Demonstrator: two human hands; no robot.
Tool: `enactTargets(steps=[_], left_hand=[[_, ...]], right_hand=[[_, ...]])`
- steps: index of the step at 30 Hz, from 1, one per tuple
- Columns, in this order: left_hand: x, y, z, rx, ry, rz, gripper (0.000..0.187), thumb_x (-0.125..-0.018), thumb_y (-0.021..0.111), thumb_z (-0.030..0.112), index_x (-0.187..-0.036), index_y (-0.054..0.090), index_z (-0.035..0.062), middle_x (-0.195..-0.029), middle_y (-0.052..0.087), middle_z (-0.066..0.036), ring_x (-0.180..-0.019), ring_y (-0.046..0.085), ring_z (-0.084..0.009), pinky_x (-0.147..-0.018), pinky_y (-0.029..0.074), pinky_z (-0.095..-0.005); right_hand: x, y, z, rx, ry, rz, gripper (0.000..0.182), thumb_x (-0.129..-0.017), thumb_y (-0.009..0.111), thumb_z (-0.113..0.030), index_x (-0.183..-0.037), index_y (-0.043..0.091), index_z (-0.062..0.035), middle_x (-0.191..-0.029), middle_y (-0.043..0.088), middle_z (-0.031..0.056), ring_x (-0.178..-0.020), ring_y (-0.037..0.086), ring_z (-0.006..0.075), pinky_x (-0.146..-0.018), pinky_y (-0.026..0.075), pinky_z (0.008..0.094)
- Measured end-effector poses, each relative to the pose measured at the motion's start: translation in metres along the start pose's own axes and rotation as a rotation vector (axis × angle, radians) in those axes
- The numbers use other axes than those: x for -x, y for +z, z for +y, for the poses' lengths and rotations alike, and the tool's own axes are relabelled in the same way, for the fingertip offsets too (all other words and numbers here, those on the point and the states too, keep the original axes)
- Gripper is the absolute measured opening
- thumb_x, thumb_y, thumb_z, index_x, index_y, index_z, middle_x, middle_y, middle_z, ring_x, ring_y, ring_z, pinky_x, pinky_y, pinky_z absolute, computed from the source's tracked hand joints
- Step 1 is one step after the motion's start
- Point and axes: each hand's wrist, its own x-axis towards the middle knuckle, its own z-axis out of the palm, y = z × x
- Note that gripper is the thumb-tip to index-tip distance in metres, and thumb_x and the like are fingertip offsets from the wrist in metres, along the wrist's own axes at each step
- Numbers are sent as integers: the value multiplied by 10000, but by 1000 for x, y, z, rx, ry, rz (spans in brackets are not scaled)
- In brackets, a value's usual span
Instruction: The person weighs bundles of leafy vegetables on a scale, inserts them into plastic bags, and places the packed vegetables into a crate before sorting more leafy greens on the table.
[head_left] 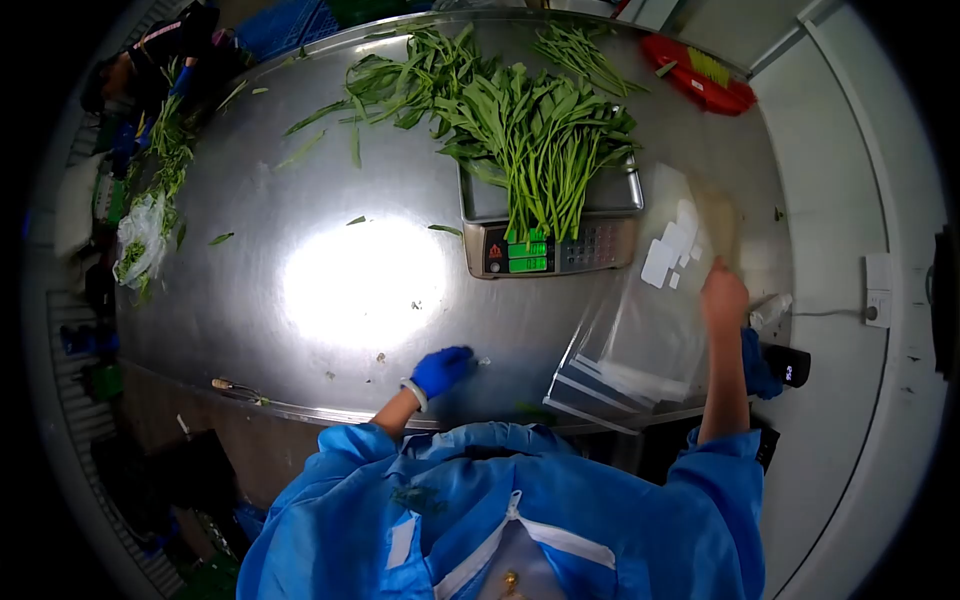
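Note:
My left hand, in a blue glove, rests near the front edge of the metal table, its fingers pressed together; whether it holds anything is hidden. My right hand, bare, is at the right side of a stack of clear plastic bags, fingers closed at the blurred edge of the plastic; what they hold is too smeared to make out. A bunch of leafy green stems lies on the tray of a digital scale with a lit green display.
More greens lie behind the scale. A red dustpan with a brush sits at the back right. Another person handles greens at the far left. A knife-like tool lies by the front edge. A small black device stands at right.

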Motion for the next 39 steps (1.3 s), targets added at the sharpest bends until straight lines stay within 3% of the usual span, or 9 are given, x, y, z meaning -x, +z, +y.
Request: enactTargets(steps=[7,13,20,23,25,29,31,35,39], left_hand=[[-52,-57,32,552,59,122,254,-934,567,181,-1105,662,19,-992,686,-73,-910,631,-153,-854,480,-285],[-85,-110,114,765,157,273,278,-941,532,180,-1133,643,13,-1030,679,-93,-920,630,-171,-857,472,-292],[-182,-104,153,921,148,375,555,-914,615,234,-1377,427,-7,-1186,621,-119,-1040,604,-158,-893,460,-280],[-221,-83,191,454,191,334,832,-860,630,444,-1416,287,-72,-1271,552,-261,-1168,551,-362,-955,436,-383],[-225,-65,213,400,215,275,996,-828,666,478,-1475,121,-48,-1322,516,-250,-1233,508,-310,-992,410,-360],[-206,-85,202,394,275,343,654,-897,613,335,-1386,394,-40,-1236,595,-196,-1121,594,-286,-932,459,-353],[-200,-116,166,646,375,429,369,-923,576,250,-1203,607,11,-1089,667,-144,-979,642,-226,-834,495,-314],[-208,-194,79,795,213,795,230,-923,570,155,-1098,665,40,-937,671,-56,-804,616,-106,-659,467,-227],[-264,-242,39,462,240,920,207,-909,603,177,-1055,700,67,-907,679,-36,-749,606,-99,-632,472,-235]], right_hand=[[108,-37,-104,-357,-223,-574,366,-930,531,-296,-1141,586,-2,-980,665,200,-900,649,361,-773,519,452],[100,-28,-127,-861,-148,-295,441,-849,678,-262,-1198,564,-17,-1135,623,206,-1045,597,366,-876,486,416],[12,-25,-135,-1258,-38,-251,373,-863,668,-180,-1178,584,1,-1017,672,169,-941,662,284,-803,523,359],[-14,-21,-156,-1290,-75,-252,346,-864,663,-158,-1160,594,9,-991,680,157,-895,677,257,-774,532,339],[-24,-31,-170,-1244,-106,-234,334,-858,669,-148,-1141,601,15,-993,677,157,-881,679,254,-770,532,331],[-2,-58,-199,-1145,-36,104,205,-845,645,-93,-1031,635,-9,-916,660,147,-816,658,272,-735,527,346],[26,-67,-220,-1079,-274,25,159,-816,635,-73,-973,644,-52,-849,638,110,-780,627,280,-705,520,370],[76,-10,-282,-870,-829,-149,203,-811,632,-146,-1002,616,-79,-814,617,75,-818,611,262,-744,510,379],[94,42,-331,-921,-814,-244,194,-818,626,-170,-995,592,-96,-832,630,80,-866,626,265,-765,508,376]])
